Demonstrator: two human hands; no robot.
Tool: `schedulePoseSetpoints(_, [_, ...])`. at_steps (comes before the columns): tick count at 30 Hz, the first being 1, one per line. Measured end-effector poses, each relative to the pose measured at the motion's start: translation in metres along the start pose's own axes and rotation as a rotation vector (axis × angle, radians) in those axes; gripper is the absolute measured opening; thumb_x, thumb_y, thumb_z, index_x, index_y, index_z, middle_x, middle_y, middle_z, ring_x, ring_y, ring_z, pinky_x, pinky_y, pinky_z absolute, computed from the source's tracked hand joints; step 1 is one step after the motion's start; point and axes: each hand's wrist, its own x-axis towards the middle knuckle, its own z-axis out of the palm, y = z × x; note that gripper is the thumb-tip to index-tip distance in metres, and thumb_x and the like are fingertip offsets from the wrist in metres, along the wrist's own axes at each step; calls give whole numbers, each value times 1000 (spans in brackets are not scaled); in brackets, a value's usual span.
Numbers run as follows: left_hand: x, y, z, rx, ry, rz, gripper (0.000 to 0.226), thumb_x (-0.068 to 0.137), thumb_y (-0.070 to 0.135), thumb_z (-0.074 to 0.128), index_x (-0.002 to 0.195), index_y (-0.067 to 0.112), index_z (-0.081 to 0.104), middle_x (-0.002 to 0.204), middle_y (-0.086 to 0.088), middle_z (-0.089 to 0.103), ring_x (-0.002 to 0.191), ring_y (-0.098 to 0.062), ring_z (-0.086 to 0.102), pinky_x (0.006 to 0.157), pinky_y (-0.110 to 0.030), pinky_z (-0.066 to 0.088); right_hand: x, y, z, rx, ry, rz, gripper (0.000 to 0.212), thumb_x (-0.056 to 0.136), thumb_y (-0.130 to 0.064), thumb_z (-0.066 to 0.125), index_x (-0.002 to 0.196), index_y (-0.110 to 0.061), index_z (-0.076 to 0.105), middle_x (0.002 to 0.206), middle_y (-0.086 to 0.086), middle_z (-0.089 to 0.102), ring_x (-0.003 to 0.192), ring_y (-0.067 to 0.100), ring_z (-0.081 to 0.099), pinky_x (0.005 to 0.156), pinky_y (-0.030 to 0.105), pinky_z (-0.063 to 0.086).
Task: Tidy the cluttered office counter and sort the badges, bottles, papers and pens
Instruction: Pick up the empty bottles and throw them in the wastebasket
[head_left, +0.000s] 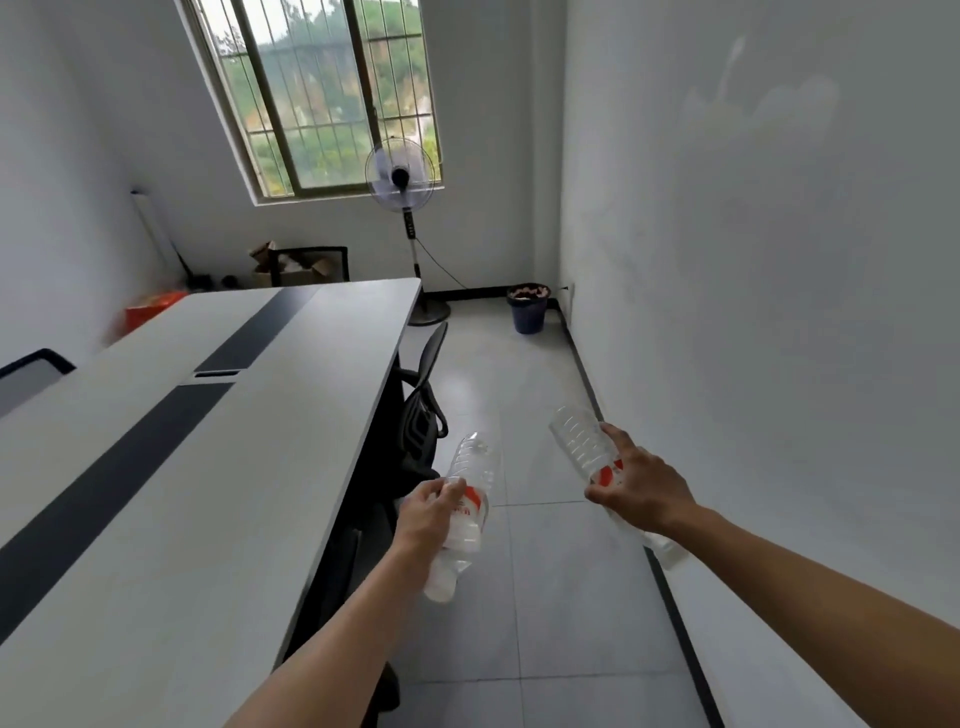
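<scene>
1. Forearms extend forward from the lower edge of the view, bare and roughly level. The left hand (431, 512) is beside the bench (208, 467) edge and the right hand (641, 493) is nearer the wall.
2. Left hand: fingers and thumb wrap round the labelled middle of the left bottle (475, 462). This bottle is clear, appears empty and lies tilted. One end points ahead of the hand and the other hangs below the wrist.
3. Right hand: fingers curl over the label band of the right bottle (576, 439), with the back of the hand up. One end projects ahead and to the left of the hand. The other end shows beneath the wrist.
4. Both bottles are carried in the air above the floor, off the bench and apart from each other.
5. Judged step: carry the bottles to a disposal point. A dark bin (529, 312) stands well ahead of both hands by the far wall and is the probable destination.
6. Hold each bottle at the label band. A hard squeeze may crumple the thin wall.
7. Pass the left hand clear of the chair (423, 410), which is tucked under the bench just ahead and to the left of that hand.
8. Release each bottle only when the hand is directly over the bin mouth. Which end bears the cap cannot be told.
</scene>
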Motion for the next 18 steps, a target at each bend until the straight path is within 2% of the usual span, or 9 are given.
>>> schedulePoseSetpoints(5, [138, 31, 29, -12, -1, -2, 22, 88, 29, 68, 104, 13, 65, 94, -12, 70, 81, -27, 68, 75, -41, 57, 141, 14, 15, -8, -12, 13, 92, 78, -50, 69, 151, -34, 15, 133, 7, 54, 100, 27, 61, 72, 26, 43])
schedulePoseSetpoints(10, [290, 98, 62, 49, -43, 33, 31, 88, 33, 67, 108, 11, 67, 97, -11, 69, 89, -29, 68, 82, -46, 57, 294, 19, -1, 10, 23, 71, 93, 76, -52, 69, 150, -34, 16, 130, 9, 57, 102, 29, 61, 76, 31, 48])
schedulePoseSetpoints(15, [405, 151, 105, 51, -97, 24, 26, 89, 33, 66, 108, 15, 64, 98, -13, 68, 80, -25, 67, 61, -30, 52, 413, 32, -19, 17, 42, 120, 93, 75, -51, 69, 150, -35, 17, 124, 8, 59, 100, 29, 60, 74, 31, 44])
schedulePoseSetpoints(18, [478, 168, 131, 65, -108, 4, 29, 88, 37, 65, 110, 18, 63, 99, -12, 68, 80, -25, 68, 56, -28, 51, 490, 49, -20, 14, 53, 139, 92, 76, -49, 69, 151, -34, 17, 123, 8, 59, 99, 28, 60, 73, 30, 43])
